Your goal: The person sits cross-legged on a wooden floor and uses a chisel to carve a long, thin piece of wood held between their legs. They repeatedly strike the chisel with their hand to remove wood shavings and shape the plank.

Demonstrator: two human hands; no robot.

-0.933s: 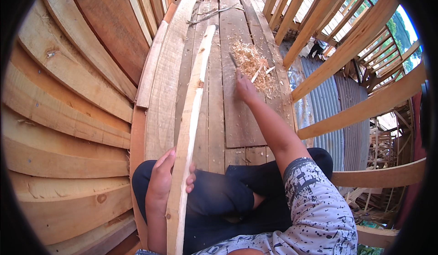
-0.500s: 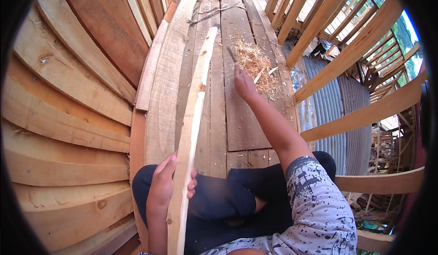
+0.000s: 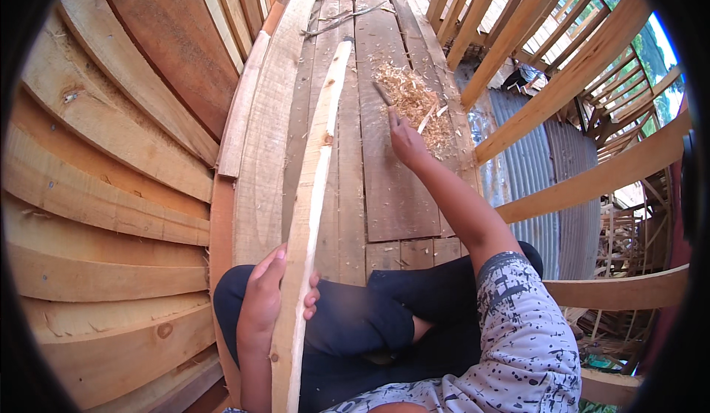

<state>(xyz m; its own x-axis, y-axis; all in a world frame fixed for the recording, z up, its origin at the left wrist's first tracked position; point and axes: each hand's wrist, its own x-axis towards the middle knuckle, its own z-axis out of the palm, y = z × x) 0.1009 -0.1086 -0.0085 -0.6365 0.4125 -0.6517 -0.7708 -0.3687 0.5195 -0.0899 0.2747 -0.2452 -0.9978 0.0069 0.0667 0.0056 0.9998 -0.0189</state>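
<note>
A long pale wooden strip (image 3: 316, 169) with knots and a whittled right edge slants up and away from my lap. Its far end lies over the floorboards. My left hand (image 3: 268, 289) is closed around its lower part, thumb on the near left side and fingertips showing at the right edge. Out to the right of the strip, my right hand (image 3: 407, 142) is closed on a knife (image 3: 383, 93) with a narrow dark blade pointing away from me. The knife is apart from the strip, just left of a pile of curled wood shavings (image 3: 414, 99).
Stacked planks (image 3: 118, 213) stand along my left side. A wooden railing (image 3: 577, 76) runs on the right, with corrugated metal sheets (image 3: 529, 169) beyond it. Thin sticks (image 3: 347, 17) lie on the plank floor (image 3: 396, 206) ahead. My crossed legs in dark trousers (image 3: 355, 317) are beneath the strip.
My right hand with the knife has moved a little to the right and nearer to me, and the blade tilts more to the left. My left hand and the strip have barely moved.
</note>
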